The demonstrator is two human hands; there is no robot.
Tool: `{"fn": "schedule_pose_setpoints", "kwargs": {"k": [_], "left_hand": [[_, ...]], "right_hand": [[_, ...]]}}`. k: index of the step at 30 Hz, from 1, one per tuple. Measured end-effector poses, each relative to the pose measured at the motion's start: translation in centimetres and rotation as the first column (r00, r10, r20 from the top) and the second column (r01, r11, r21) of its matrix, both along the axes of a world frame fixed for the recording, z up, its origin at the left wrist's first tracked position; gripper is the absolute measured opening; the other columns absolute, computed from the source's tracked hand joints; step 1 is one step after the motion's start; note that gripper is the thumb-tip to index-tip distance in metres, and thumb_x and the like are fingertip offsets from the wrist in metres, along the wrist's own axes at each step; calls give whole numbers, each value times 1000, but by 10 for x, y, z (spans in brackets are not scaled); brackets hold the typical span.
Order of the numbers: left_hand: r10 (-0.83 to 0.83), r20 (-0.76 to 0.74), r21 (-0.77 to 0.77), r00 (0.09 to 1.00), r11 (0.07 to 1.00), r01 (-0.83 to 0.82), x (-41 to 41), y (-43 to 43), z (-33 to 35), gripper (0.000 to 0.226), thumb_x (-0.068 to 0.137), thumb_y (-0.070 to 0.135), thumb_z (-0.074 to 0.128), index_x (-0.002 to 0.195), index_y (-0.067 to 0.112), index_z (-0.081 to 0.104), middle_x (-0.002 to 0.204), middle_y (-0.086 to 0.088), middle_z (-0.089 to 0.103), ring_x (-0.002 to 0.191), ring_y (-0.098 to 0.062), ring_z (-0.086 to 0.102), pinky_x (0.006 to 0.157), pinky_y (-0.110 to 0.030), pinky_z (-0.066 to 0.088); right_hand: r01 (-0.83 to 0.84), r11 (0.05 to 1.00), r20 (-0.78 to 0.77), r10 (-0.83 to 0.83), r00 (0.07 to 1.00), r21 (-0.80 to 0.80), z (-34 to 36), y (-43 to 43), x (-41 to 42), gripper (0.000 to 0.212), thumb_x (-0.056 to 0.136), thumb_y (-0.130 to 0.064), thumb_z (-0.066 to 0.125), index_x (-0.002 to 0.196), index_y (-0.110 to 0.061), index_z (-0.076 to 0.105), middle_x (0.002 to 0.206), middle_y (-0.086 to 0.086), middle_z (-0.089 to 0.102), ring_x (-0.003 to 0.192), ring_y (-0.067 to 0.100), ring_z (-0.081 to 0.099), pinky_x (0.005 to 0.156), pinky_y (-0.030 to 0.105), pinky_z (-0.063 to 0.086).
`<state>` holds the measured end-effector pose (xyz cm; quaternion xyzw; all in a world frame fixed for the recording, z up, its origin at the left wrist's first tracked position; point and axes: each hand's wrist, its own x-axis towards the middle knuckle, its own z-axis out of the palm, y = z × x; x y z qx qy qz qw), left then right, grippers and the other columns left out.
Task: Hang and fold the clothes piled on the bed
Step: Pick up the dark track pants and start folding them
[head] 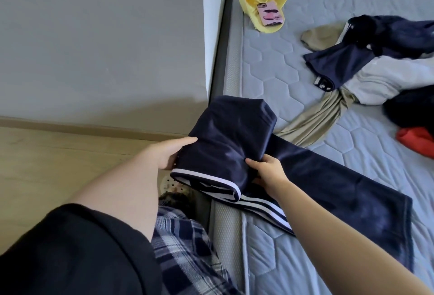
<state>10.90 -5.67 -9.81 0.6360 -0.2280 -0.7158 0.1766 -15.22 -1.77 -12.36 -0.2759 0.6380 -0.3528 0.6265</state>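
Head view shows both hands, left hand point(168, 154) and right hand point(266, 169), clamped on the folded end of navy track pants point(225, 139) at the bed's point(293, 64) near left edge; keep stripes aligned and lay this fold squarely over the flat leg.

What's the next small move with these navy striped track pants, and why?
Probably fold the doubled-over end once more toward the right, onto the flat leg. The left hand and right hand both grip the folded part of the navy track pants, raised at the mattress edge, while the rest of the leg lies unfolded across it.
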Motion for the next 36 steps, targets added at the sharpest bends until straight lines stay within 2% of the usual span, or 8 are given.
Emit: {"fn": "schedule_pose_setpoints", "kwargs": {"k": [3,6,11,17,21,27,30,36], "left_hand": [[-63,-136,69,989,995,73,9,1,-3,72,65,66,64,120,18,61,117,-7,68,103,-25,67,74,-38,57],[-60,-118,67,991,995,68,8,0,4,66,63,63,65,112,18,65,112,-7,70,93,-24,71,65,-34,58],[-172,129,-29,977,984,177,7,-2,23,44,76,27,77,114,10,61,112,-11,70,93,-25,70,73,-35,55],[-182,374,-223,910,934,279,-6,1,52,38,72,17,75,109,14,63,103,-9,70,91,-27,67,75,-34,54],[-59,520,-449,852,830,332,-25,6,74,23,63,13,63,85,8,62,83,-6,66,76,-25,61,68,-30,47],[11,715,-600,699,523,605,-89,32,115,39,69,12,61,108,16,58,97,7,59,90,-18,56,65,-26,40],[31,756,-621,653,349,702,-128,55,128,28,69,13,58,96,13,52,84,-1,59,73,-23,54,57,-33,43],[23,728,-654,685,321,685,-157,69,138,26,70,5,56,96,10,53,79,-8,59,69,-26,51,61,-37,44]], "right_hand": [[-38,999,11,38,999,-19,-3,0,-2,13,85,-4,68,95,-13,67,92,7,74,85,24,70,76,41,58],[-80,995,-13,80,997,-54,-3,1,-3,14,83,-4,69,92,-14,67,88,3,74,77,17,71,63,32,57],[-110,989,-209,87,974,-100,1,5,4,19,77,-13,77,94,-12,68,85,1,73,75,13,69,62,26,54],[-262,961,-588,159,793,-94,17,6,21,37,70,-37,81,85,-12,57,82,-2,63,78,15,60,68,26,45],[-279,954,-666,136,733,-112,23,21,22,43,73,-42,77,87,-15,47,77,-8,50,75,13,49,66,26,38],[-2,982,-434,-81,897,-186,38,41,-24,37,90,-29,63,114,-6,48,90,7,60,69,19,61,61,36,53],[126,978,-265,-167,950,-164,56,40,-49,20,98,-24,47,107,-6,51,80,8,54,64,20,57,52,31,48],[104,995,-153,-103,983,-2,68,54,-45,14,92,-13,46,84,-9,57,77,10,59,63,22,55,53,30,47]]}}
